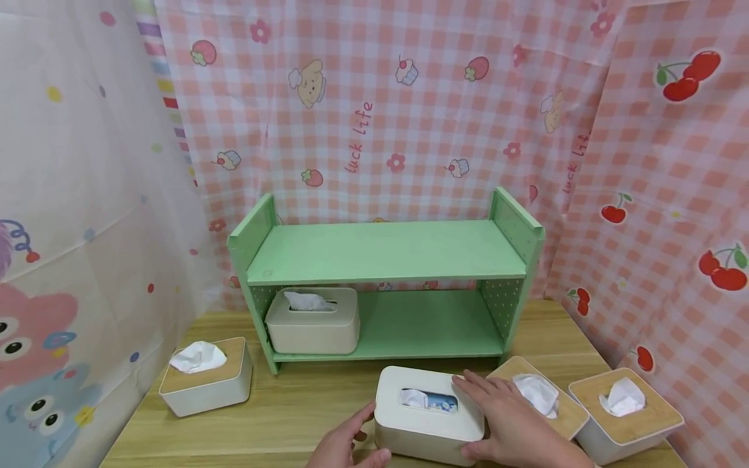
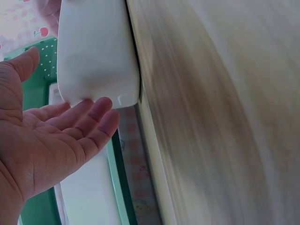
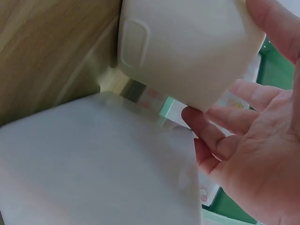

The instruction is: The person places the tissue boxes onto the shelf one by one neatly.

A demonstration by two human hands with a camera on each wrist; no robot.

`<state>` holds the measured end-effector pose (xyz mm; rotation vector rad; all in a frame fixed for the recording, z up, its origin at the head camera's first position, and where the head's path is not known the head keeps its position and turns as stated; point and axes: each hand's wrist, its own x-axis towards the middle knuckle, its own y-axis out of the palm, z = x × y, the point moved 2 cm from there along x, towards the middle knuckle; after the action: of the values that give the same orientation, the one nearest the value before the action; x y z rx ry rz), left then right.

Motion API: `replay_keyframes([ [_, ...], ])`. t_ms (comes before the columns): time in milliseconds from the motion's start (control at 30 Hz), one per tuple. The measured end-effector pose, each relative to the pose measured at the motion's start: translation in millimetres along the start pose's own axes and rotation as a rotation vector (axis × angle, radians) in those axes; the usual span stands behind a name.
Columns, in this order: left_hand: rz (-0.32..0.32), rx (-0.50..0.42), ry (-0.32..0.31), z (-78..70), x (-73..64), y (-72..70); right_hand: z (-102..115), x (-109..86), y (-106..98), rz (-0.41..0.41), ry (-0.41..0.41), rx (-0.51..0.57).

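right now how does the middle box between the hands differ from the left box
Lid: the middle box has a white one, the left box a wood-look one.
Tissue: the middle box's lies low in its slot beside blue packaging; the left box's puffs up above the lid.
Contact: the right hand touches the middle box; no hand touches the left box.
Both have whitish sides and rounded corners.

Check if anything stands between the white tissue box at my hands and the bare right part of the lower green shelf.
Nothing visible does: only tabletop lies between the white tissue box and the lower green shelf. The other box sits at the shelf's left end, off to the side.
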<state>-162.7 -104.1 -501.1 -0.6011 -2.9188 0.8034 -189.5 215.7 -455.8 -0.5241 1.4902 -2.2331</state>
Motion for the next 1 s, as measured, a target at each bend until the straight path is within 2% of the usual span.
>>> replay_keyframes([
  [133, -0.01, 0.005, -0.01, 1.2, -2.2, -3.0, 4, 3.0, 3, -0.019, -0.001, -0.042],
  [267, -0.038, -0.003, -0.014, 3.7, -5.1, -6.4, 11, 8.9, 7, -0.028, 0.005, -0.02],
  [567, -0.092, -0.045, -0.079, 9.4, -9.0, -13.9, 25, 21.1, 14, -0.041, 0.004, 0.005],
  [733, -0.13, -0.063, -0.11, 10.5, -11.4, -17.6, 30, 28.4, 21, -0.08, 0.01, 0.016],
  [1000, -0.175, -0.094, -0.14, 16.2, -13.0, -20.3, 35, 32.8, 30, -0.121, 0.046, 0.106],
])
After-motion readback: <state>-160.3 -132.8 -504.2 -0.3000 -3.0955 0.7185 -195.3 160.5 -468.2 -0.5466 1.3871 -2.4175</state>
